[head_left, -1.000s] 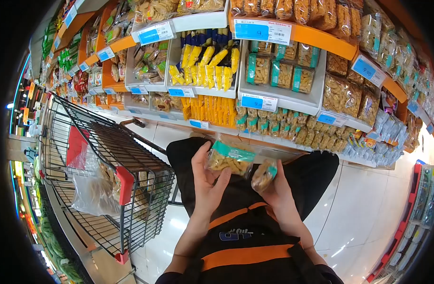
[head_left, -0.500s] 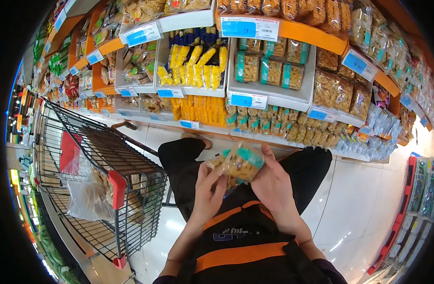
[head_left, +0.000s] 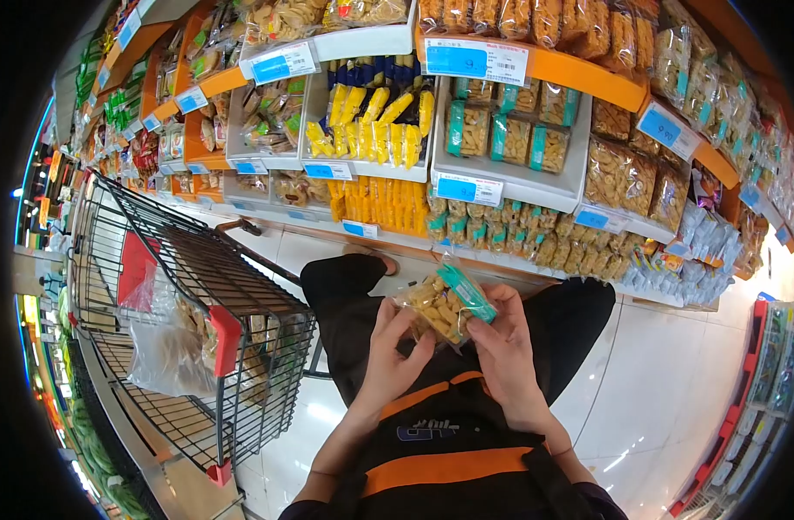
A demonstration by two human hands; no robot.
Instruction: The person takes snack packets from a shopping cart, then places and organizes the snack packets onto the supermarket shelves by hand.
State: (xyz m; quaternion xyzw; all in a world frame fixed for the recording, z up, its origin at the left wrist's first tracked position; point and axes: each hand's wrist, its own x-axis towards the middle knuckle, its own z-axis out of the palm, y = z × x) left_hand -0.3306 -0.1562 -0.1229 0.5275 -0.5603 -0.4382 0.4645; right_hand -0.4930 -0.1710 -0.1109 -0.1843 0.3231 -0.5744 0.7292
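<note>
A clear snack packet [head_left: 440,303] with a teal label is held tilted above my lap, between both hands. My left hand [head_left: 395,347] grips its left edge, thumb and fingers around the wrapping. My right hand [head_left: 502,338] pinches the labelled right side with the thumb in front. Whether a second packet lies behind this one cannot be made out. Beyond my hands, similar teal-labelled packets [head_left: 511,140] stand in a white shelf bin [head_left: 579,178], with smaller ones [head_left: 476,227] in the row below.
At the left stands a wire shopping cart [head_left: 267,390] with red corners and a plastic bag [head_left: 167,351] in it. Yellow packets [head_left: 371,130] fill the bin left of the teal-labelled ones. White floor tiles [head_left: 648,373] show at the right. My foot [head_left: 375,257] is near the lower shelf.
The two packets, apart a second ago, came together, and now one shows, its teal label turned to the right. Both hands have closed in on it.
</note>
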